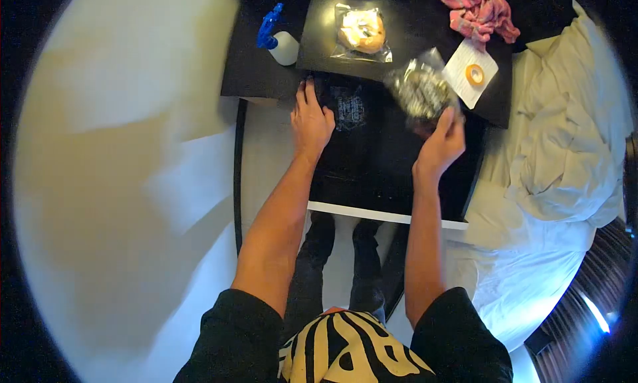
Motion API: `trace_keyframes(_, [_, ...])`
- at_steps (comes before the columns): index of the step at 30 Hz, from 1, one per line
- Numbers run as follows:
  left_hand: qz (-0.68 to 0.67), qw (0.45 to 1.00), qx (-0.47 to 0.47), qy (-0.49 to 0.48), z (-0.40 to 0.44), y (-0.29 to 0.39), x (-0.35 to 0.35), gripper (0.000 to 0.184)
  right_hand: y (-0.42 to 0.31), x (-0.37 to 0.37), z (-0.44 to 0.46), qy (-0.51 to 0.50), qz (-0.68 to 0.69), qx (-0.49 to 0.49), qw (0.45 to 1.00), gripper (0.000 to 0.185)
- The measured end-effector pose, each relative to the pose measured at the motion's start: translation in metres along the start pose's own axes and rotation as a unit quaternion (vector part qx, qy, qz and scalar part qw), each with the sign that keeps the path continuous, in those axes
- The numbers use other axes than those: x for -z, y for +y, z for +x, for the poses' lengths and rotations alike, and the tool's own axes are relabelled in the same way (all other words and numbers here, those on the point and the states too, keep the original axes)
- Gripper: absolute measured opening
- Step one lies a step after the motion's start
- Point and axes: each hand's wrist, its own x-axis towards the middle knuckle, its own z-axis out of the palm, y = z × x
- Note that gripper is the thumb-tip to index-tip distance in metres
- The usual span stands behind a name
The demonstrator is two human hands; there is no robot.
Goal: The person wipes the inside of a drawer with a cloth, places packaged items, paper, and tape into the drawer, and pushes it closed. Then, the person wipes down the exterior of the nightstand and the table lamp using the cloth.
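- Lying nearest is the pulled-out dark drawer (392,177), its pale front edge toward the person.
- Over it, the right hand (444,142) pinches a blurred clear packet (420,89), which overlaps the tabletop's front edge in view.
- Left hand (312,120) reaches toward the drawer's far left corner, fingers extended, thumb apart, apparently empty.
- Step in hand, as I judge: shifting the packet between drawer and tabletop; direction unclear. The next move calls for a secure pinch.
- Beyond, the tabletop (415,24) bears a bagged bun (361,30), paper (462,58), orange tape (474,75) and pink cloth (478,12).
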Motion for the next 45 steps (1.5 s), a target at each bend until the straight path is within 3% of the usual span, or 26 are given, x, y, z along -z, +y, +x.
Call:
trace_keyframes(1, [-0.001, 1.000, 0.001, -0.005, 0.001, 0.000, 0.001, 0.064, 0.018, 0.006, -0.008, 0.000, 0.001, -0.003, 1.000, 0.030])
trace_keyframes(3, [0.000, 1.000, -0.005, -0.004, 0.004, 0.000, 0.000, 0.064, 0.058, 0.014, -0.022, -0.050, 0.013, -0.138, 0.989, 0.031])
trace_keyframes(7, [0.001, 1.000, -0.003, -0.011, 0.002, 0.000, 0.000, 0.064, 0.136, 0.015, -0.023, -0.058, -0.026, -0.187, 0.980, 0.029])
trace_keyframes(12, [0.006, 1.000, 0.011, -0.021, 0.003, 0.003, 0.002, 0.064, 0.146, 0.001, -0.021, -0.078, -0.031, -0.314, 0.946, 0.025])
trace_keyframes(15, [0.007, 1.000, 0.014, -0.021, 0.001, 0.005, 0.002, 0.064, 0.152, -0.014, -0.022, 0.031, 0.123, -0.436, 0.891, 0.023])
trace_keyframes(20, [0.010, 1.000, 0.011, -0.015, 0.003, 0.001, 0.000, 0.064, 0.194, -0.023, -0.024, 0.072, 0.214, -0.494, 0.839, 0.028])
trace_keyframes(24, [0.010, 1.000, 0.010, -0.011, 0.001, 0.002, 0.000, 0.064, 0.191, -0.019, -0.027, -0.021, 0.239, -0.484, 0.842, 0.027])
trace_keyframes(27, [0.010, 1.000, 0.015, -0.014, 0.002, 0.003, 0.000, 0.063, 0.159, -0.004, -0.026, -0.205, -0.033, -0.457, 0.865, 0.019])
trace_keyframes(28, [0.011, 1.000, 0.019, -0.020, 0.002, 0.003, 0.001, 0.063, 0.147, -0.003, -0.025, -0.208, -0.035, -0.456, 0.865, 0.019])
trace_keyframes(31, [0.006, 1.000, 0.021, -0.020, 0.004, 0.003, 0.000, 0.063, 0.096, -0.009, -0.024, -0.323, -0.086, -0.313, 0.889, 0.022])
trace_keyframes(33, [-0.003, 1.000, 0.012, -0.013, 0.002, 0.001, 0.000, 0.063, 0.035, -0.026, -0.023, -0.275, 0.009, -0.210, 0.938, 0.026])
trace_keyframes(35, [0.003, 1.000, 0.013, -0.017, -0.002, -0.001, 0.000, 0.062, -0.019, -0.045, -0.016, -0.251, 0.008, -0.094, 0.963, 0.024])
trace_keyframes(37, [0.006, 1.000, 0.010, -0.011, 0.002, 0.002, -0.001, 0.062, -0.025, -0.077, 0.003, -0.189, -0.014, 0.097, 0.977, 0.023])
trace_keyframes(40, [0.005, 1.000, -0.008, 0.007, 0.001, 0.001, 0.000, 0.062, -0.042, -0.108, 0.019, -0.209, -0.065, 0.182, 0.959, 0.036])
trace_keyframes(43, [0.005, 1.000, -0.008, 0.008, 0.004, 0.004, 0.002, 0.062, -0.037, -0.121, 0.022, -0.180, -0.289, 0.390, 0.856, 0.060])
trace_keyframes(45, [0.013, 1.000, 0.012, -0.011, 0.002, 0.003, 0.003, 0.062, -0.030, -0.124, 0.023, -0.199, -0.294, 0.385, 0.852, 0.064])
